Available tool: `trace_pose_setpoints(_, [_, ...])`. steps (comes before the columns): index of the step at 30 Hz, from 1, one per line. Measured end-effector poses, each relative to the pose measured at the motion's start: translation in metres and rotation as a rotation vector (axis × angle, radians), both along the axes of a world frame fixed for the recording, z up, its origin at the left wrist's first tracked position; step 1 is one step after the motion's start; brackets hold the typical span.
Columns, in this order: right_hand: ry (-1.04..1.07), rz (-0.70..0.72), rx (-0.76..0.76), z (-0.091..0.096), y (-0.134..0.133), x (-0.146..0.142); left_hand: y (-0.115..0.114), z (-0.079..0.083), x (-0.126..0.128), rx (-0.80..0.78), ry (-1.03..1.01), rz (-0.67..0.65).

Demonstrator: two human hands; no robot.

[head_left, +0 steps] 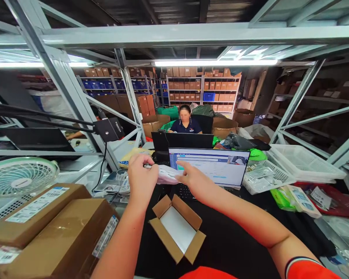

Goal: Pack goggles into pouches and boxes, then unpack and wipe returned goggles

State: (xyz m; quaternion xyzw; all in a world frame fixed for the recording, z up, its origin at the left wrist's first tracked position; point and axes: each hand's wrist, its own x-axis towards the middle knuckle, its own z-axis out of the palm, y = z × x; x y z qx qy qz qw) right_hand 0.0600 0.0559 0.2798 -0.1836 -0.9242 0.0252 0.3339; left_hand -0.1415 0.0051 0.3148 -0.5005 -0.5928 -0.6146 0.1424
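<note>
A white, soft-looking wrapped item is held up in front of the laptop screen, above the keyboard. My left hand is closed around its left end, fingers curled. My right hand pinches the right end between thumb and fingers, with the index finger stretched toward the left. What lies inside the white wrapping cannot be made out. Below both hands, an open cardboard box stands on the black table surface, its flaps folded outward and its inside white.
Taped cartons with labels stand at the left, beside a round fan. The laptop stands behind the box. White baskets and plastic packets crowd the right. A co-worker sits opposite, behind another screen.
</note>
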Motion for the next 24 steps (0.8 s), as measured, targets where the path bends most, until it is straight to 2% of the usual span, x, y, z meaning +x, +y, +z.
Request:
trace_pose_setpoints(2, [0.022,-0.013,-0.017,-0.002,0.0,0.001,0.003,-0.003,0.001,-0.031,-0.015,-0.02])
trace_pose_setpoints(5, [0.098,-0.117,-0.088,-0.009,0.006,0.006,0.01,-0.016,0.003,-0.129,-0.163,-0.132])
trace_pose_setpoints(8, [0.026,-0.201,-0.128,-0.013,0.012,0.012,0.017,-0.032,0.008,-0.227,-0.247,-0.26])
trace_pose_setpoints(12, [-0.055,-0.236,-0.146,-0.012,0.016,0.018,0.019,-0.05,0.012,-0.276,-0.306,-0.367])
trace_pose_setpoints(16, [0.019,-0.24,-0.226,-0.011,0.018,0.025,0.016,-0.071,0.005,-0.355,-0.378,-0.522])
trace_pose_setpoints(19, [0.089,-0.231,-0.233,-0.015,0.019,0.035,0.018,-0.092,0.003,-0.417,-0.403,-0.642])
trace_pose_setpoints(22, [0.149,-0.237,-0.213,-0.019,0.023,0.048,0.023,-0.107,0.01,-0.431,-0.421,-0.748])
trace_pose_setpoints(24, [0.153,-0.265,-0.254,-0.021,0.026,0.057,0.026,-0.112,0.018,-0.402,-0.44,-0.769])
